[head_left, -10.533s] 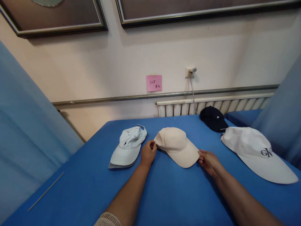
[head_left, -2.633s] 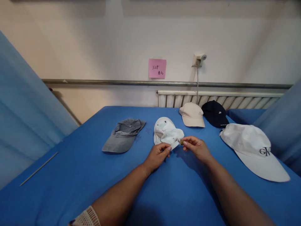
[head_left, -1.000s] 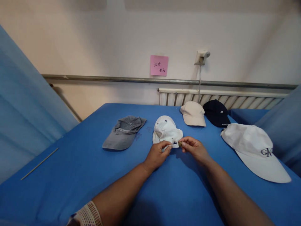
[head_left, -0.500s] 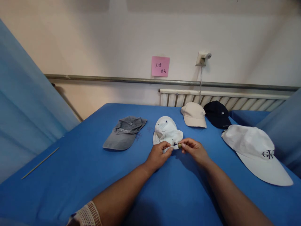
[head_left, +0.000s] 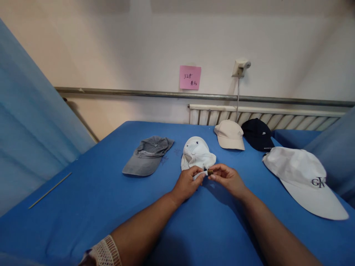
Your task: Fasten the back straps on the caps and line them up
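A white cap [head_left: 196, 154] lies in the middle of the blue table [head_left: 116, 207], its back opening turned toward me. My left hand [head_left: 187, 183] pinches the cap's white back strap [head_left: 203, 174]. My right hand [head_left: 227, 178] pinches the small brass buckle [head_left: 210, 172] at the strap's end. The two hands sit close together, fingertips almost touching, just in front of the cap.
A grey cap [head_left: 147, 155] lies to the left; beige [head_left: 230, 135] and dark navy [head_left: 257, 134] caps sit at the back. A large white cap with a logo [head_left: 301, 177] lies right. Blue curtains [head_left: 30, 122] flank the table; a radiator [head_left: 263, 116] and a pink note [head_left: 190, 77] are on the wall.
Over the last second my two hands have drawn closer together, shortening the visible length of strap between them. The caps have not moved.
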Tool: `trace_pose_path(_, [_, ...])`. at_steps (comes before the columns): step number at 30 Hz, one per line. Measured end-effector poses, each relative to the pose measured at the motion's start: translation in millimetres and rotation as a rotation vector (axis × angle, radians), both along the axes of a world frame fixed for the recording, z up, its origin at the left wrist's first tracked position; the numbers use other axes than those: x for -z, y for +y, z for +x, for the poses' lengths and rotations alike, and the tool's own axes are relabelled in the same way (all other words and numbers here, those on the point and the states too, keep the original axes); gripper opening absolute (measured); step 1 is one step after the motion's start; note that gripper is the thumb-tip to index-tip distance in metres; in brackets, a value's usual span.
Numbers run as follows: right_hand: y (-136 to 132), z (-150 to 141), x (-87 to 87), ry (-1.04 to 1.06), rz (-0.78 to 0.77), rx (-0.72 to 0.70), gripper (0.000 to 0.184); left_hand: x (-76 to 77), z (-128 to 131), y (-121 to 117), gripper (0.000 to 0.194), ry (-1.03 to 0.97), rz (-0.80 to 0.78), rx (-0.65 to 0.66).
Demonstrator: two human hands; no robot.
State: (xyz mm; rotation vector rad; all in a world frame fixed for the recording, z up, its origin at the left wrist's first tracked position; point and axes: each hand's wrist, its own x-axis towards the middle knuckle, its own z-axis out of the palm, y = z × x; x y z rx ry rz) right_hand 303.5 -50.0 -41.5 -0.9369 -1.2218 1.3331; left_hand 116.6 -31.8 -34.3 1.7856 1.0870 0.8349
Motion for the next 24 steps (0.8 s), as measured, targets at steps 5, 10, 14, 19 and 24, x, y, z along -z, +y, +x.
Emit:
trace_pose_path(5, [-2,-1,5.1,-0.106,0.131,0.009,0.027,0.4,0,0,0.026,-0.045,-0.008,0.032])
trace_pose_path(10, [2,5,9.7,-0.261,0.215,0.046,0.022,1.6,-1,2,0.028,-0.092,-0.058,0.065])
trace_pose_path(14, [4,7,12.9,-0.205,0.141,0.005,0.024,3.6,-1,2,0.027,-0.059,-0.080,0.083])
trace_pose_path(19, [3,4,15.2,-0.190,0.085,-0.038,0.022,6.7,0,1,0.027,0.006,-0.080,0.075])
trace_pose_path(24, [2,3,14.7,-0.206,0.106,-0.021,0.024,4.0,0,0,0.024,0.029,-0.006,0.065])
